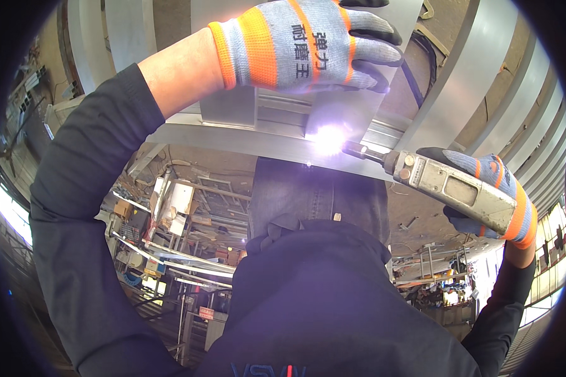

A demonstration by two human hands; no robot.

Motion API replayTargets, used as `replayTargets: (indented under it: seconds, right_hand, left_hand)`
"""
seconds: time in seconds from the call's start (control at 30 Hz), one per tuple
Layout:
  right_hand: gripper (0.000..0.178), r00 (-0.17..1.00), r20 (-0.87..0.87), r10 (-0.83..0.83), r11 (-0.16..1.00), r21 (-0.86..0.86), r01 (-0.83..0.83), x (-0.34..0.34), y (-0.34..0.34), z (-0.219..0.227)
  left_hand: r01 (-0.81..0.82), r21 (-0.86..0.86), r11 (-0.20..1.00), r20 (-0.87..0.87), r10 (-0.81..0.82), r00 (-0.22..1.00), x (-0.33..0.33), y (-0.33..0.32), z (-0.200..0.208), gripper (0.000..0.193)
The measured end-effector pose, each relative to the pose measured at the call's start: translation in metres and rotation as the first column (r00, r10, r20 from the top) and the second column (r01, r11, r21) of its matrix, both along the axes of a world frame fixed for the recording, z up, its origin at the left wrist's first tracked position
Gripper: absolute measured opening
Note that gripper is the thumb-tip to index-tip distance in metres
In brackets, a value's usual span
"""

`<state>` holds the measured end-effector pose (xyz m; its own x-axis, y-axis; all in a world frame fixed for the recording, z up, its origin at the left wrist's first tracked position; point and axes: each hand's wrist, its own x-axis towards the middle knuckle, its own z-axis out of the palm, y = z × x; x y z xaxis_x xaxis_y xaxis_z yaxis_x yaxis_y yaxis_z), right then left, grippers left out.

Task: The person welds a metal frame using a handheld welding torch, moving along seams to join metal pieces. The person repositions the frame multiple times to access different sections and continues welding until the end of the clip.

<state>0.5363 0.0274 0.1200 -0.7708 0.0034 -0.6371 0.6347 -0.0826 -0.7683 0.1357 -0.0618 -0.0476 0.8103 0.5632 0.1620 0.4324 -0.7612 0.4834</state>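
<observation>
My right hand (508, 182), in a blue-grey and orange knitted glove with dark fingers, is wrapped round a grey metal handheld welding torch (462, 190). The torch's nozzle points left, and a dazzling white-violet glow (328, 139) at its tip hides the exact contact spot. That glow sits where a flat grey metal slat (344, 113) meets a long metal rail (233, 138). Above it, my left hand (321, 47), gloved the same way, lies over the slat with its fingers stretched out to the right; the slat's surface under the palm is hidden.
More parallel metal slats (471, 63) run off to both sides, with gaps between them. A dark cable or strap (429, 60) shows through one gap. Below the rail, my dark trousers (295, 188) are close by. Racks and clutter (182, 201) stand on the workshop floor at left.
</observation>
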Motion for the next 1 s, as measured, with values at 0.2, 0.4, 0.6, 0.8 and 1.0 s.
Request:
replayTargets:
  seconds: [0.2, 0.4, 0.6, 0.8, 1.0]
  right_hand:
    - [0.085, 0.999, 0.024, 0.025, 0.999, 0.036, -0.026, -0.004, 0.002, 0.005]
    - [0.085, 0.996, -0.008, 0.089, 0.994, 0.069, -0.089, -0.012, 0.005, 0.008]
    - [0.085, 0.998, 0.044, 0.048, 0.998, 0.035, -0.05, -0.001, 0.003, 0.005]
    - [0.086, 0.999, 0.023, 0.022, 0.999, 0.034, -0.023, 0.006, 0.002, 0.005]
    - [0.086, 0.996, 0.086, 0.028, 1.0, 0.007, -0.029, 0.004, 0.005, 0.009]
  left_hand:
    - [0.015, 0.199, 0.98, -0.073, -0.001, 0.997, 0.006, -0.006, -0.001, 0.066]
    - [0.819, 0.547, -0.175, -0.192, 0.926, 0.326, 0.008, 0.013, -0.022, 0.068]
    - [0.834, -0.545, 0.084, 0.452, 0.867, 0.208, 0.013, 0.008, -0.023, 0.074]
    - [0.883, -0.46, 0.089, 0.426, 0.895, 0.132, 0.013, 0.011, -0.037, 0.077]
    - [0.998, -0.042, -0.051, 0.41, 0.91, 0.064, 0.019, 0.02, -0.043, 0.082]
